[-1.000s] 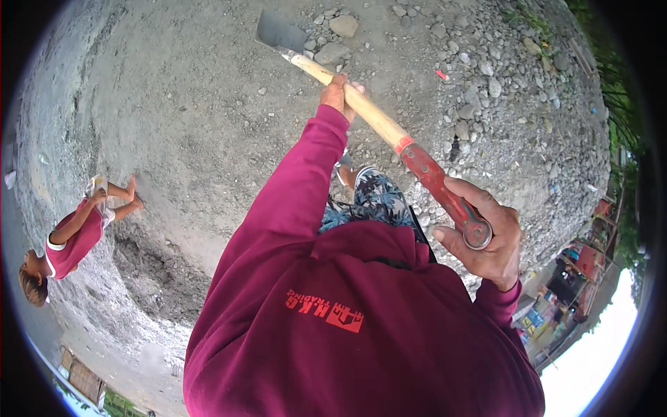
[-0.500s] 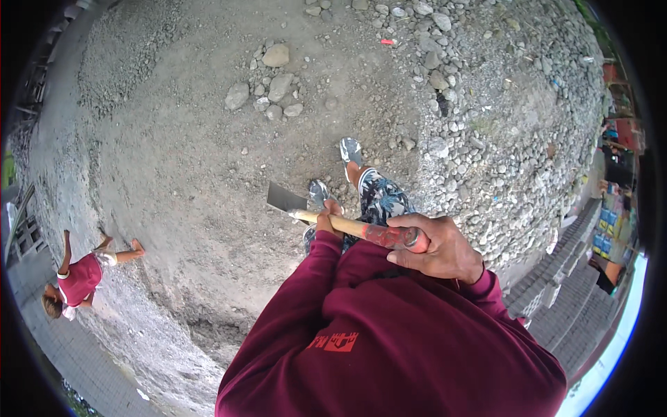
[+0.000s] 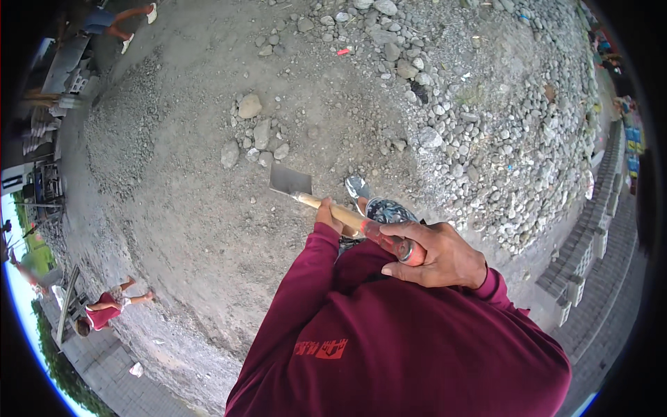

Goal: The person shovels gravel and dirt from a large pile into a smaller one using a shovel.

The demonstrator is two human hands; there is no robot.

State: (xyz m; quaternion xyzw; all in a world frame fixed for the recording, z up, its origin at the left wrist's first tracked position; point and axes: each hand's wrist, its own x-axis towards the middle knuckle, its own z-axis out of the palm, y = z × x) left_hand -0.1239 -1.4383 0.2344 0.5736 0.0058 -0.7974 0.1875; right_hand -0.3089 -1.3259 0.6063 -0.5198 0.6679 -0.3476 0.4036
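Observation:
Both of my hands grip one shovel, held slanting across the front of my body. Its flat grey blade (image 3: 290,180) points away to the far left; I cannot tell whether it touches the ground. My left hand (image 3: 329,215) is closed around the pale wooden shaft (image 3: 351,218) near the blade. At the near end, my right hand (image 3: 446,256) wraps the worn red grip (image 3: 391,242), its fingers over the top and its thumb beneath. One of my grey-and-white shoes (image 3: 357,186) shows just beyond the shaft.
Grey gravelly ground lies all around. A cluster of larger stones (image 3: 261,133) sits ahead, and a bank of loose rocks (image 3: 479,160) is on the right, beside a low block wall (image 3: 582,260). A person in a maroon shirt (image 3: 104,311) is at left; another person's legs (image 3: 124,22) show far left.
My view has swung, and the blade has moved a little farther from me, toward the stones. Another person's legs have come into view at far left. Both hands keep their hold.

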